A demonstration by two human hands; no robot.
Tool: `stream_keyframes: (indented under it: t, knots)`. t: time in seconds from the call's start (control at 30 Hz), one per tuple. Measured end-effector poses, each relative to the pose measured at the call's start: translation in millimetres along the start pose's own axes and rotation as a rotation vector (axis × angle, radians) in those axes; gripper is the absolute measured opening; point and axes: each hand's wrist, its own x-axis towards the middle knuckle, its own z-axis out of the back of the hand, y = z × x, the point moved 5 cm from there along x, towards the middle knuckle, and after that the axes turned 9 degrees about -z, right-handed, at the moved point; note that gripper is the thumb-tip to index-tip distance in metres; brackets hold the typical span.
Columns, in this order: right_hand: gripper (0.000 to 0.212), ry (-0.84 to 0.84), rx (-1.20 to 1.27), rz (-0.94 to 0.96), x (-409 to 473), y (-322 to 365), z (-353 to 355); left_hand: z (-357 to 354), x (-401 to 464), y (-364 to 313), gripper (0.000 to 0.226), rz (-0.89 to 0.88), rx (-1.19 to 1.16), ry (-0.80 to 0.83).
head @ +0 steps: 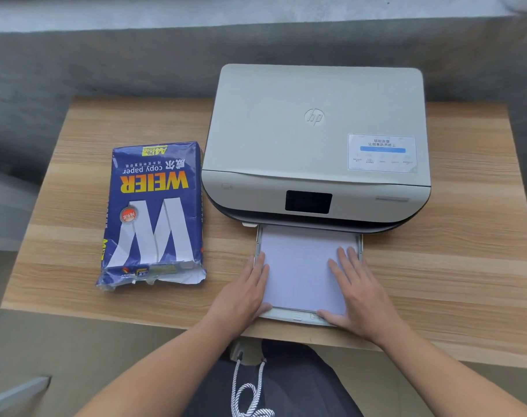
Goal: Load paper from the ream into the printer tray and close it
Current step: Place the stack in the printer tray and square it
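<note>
With the paper (pixel 301 266) lying in the tray (pixel 289 318) pulled out before the printer (pixel 313 139), both flat, open hands, left (pixel 246 291) and right (pixel 357 291), should square its edges, then push the tray in evenly.

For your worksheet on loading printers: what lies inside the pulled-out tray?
A stack of white paper fills the tray, with the left hand and right hand resting on it. The tray floor is covered.

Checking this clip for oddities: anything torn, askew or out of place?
Only the paper ream: its wrapper is ripped open and ragged at the near end. The sheets lie square in the pulled-out tray.
</note>
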Motion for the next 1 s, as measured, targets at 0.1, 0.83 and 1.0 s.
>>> stream_keyframes:
  t: [0.1, 0.83, 1.0]
  knots:
    - [0.106, -0.021, -0.002, 0.007, 0.2, -0.7, -0.4, 5.2, -0.2, 0.0, 0.087, 0.014, -0.014, 0.015]
    - [0.052, -0.223, 0.842, -0.713, -33.1, -14.6, 4.8, 1.8, -2.0, 22.6, 0.04, 0.608, -0.868, -0.388]
    - [0.057, -0.209, 0.855, -0.693, -27.3, -12.2, 6.7, -1.8, -1.9, 24.4, 0.04, 0.591, -0.858, -0.378]
